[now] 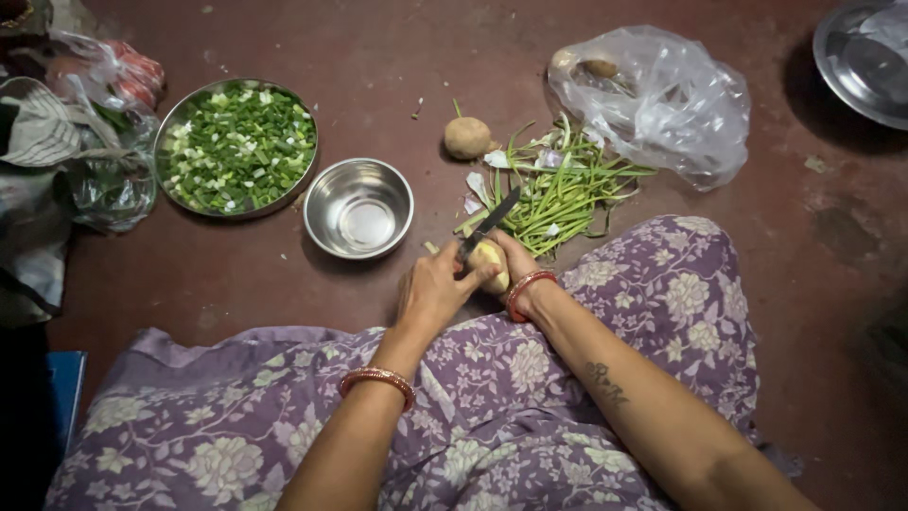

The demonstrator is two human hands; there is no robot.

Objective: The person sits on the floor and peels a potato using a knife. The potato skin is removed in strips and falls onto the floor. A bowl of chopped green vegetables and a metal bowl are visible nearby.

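At the centre of the frame we hold a small potato point(491, 262) between both hands, just above the lap covered in purple flowered cloth point(530, 397). Our left hand point(433, 291) is closed around a knife point(489, 225); its dark blade slants up and to the right from the fist, and its lower end rests against the potato. Our right hand point(518, 260) cups the potato from the right side, fingers wrapped about it, so both grips are shut tight, one on the tool and one on the vegetable. The potato's visible face looks pale, which suggests to us that peeling is the step in hand, with part of the skin already off; how much remains we cannot tell, since the fingers hide most of it.

Just above the hands, on the dark red floor point(378, 57), lies a heap of green stalks and trimmings point(560, 189), and beside it an unpeeled potato point(467, 137). A clear plastic bag point(662, 95) with more potatoes sits at the upper right. To the left of the hands stands an empty steel bowl point(359, 208), and further left a steel plate of chopped greens point(236, 149).

As we judge it, the next stroke calls for a shallow blade angle, a steady turn of the potato by the right hand, and the thumb kept clear of the edge.
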